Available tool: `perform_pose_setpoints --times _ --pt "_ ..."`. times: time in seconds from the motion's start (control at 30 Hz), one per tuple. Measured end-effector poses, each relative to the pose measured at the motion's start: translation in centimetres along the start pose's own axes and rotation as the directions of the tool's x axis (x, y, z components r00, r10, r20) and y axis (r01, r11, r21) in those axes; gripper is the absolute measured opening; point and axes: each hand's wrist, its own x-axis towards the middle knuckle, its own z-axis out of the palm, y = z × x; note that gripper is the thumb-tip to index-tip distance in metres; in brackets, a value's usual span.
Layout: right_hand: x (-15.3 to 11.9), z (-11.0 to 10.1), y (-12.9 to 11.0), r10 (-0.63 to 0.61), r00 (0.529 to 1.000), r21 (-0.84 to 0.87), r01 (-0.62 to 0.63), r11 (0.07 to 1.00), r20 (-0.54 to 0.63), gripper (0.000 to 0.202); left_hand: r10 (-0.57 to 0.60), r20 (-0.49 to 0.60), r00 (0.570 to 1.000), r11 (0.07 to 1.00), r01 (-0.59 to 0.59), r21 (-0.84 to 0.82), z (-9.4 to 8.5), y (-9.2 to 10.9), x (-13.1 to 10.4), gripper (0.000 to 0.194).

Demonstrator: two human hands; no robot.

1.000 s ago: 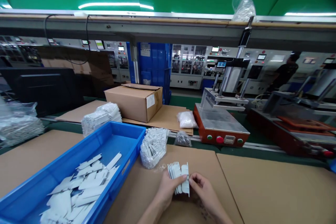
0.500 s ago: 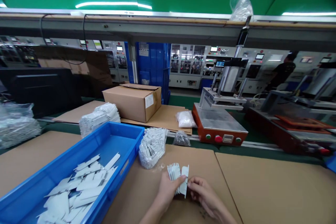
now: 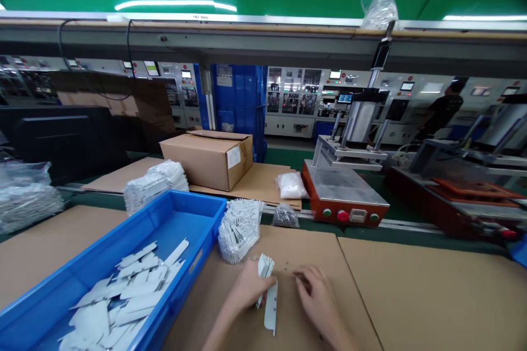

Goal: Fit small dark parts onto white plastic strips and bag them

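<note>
My left hand (image 3: 250,287) is closed around a small stack of white plastic pieces (image 3: 265,266), above the cardboard sheet. One white piece (image 3: 270,307) hangs lower at the thumb, angled away from the stack. To the right, my right hand (image 3: 316,293) is apart from the stack, its fingers curled with thumb and index close together; whatever lies between the fingertips is too small to make out. Tiny dark bits (image 3: 287,266) lie on the cardboard between the hands. Many loose white pieces (image 3: 140,285) lie in the blue bin (image 3: 201,203) at the left.
A bag of white pieces (image 3: 239,230) and a small bag of dark parts (image 3: 285,216) stand beyond my hands. Behind are a carton (image 3: 197,159), a white bag (image 3: 290,185) and a press (image 3: 348,192). A person (image 3: 442,109) is in the background.
The stack and my left hand have moved slightly left and turned, with one piece now swung downward. My right hand has drawn away from the pieces.
</note>
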Motion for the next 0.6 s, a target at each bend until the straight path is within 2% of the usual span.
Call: perform_pose_setpoints --times 0.07,0.13,0.27,0.37,0.43,0.5,0.6 --pt "-0.2 0.4 -0.4 -0.072 0.994 -0.131 0.082 0.988 0.077 0.025 0.028 -0.059 0.998 1.000 -0.029 -0.011 0.0 0.1 0.3 0.007" --pt "-0.2 0.9 -0.5 -0.089 0.984 -0.208 0.120 0.971 0.152 0.032 0.061 -0.125 0.990 0.996 -0.069 -0.055 0.1 0.1 0.6 0.005" --pt "-0.1 1.3 -0.2 -0.072 0.980 -0.187 0.107 0.977 0.184 0.033 0.045 -0.185 0.982 0.982 -0.078 -0.173 0.6 -0.1 1.0 0.009" --pt "0.2 1.0 0.3 -0.038 0.990 -0.030 0.042 0.999 0.135 0.026 -0.008 -0.168 0.986 0.967 -0.035 -0.254 1.1 0.0 1.0 0.011" --pt "0.3 0.6 0.4 0.064 0.995 0.148 -0.075 0.986 0.075 0.020 -0.062 -0.141 0.988 0.947 0.014 -0.320 1.6 0.3 0.7 0.014" --pt "0.4 0.3 0.3 0.195 0.980 0.381 -0.193 0.904 0.033 0.020 -0.114 -0.085 0.990 0.913 0.071 -0.402 2.3 0.8 0.2 0.020" --pt "0.4 0.1 -0.2 0.295 0.954 0.656 -0.250 0.713 0.043 0.025 -0.143 0.019 0.990 0.853 0.133 -0.506 3.3 1.4 -0.5 0.030"
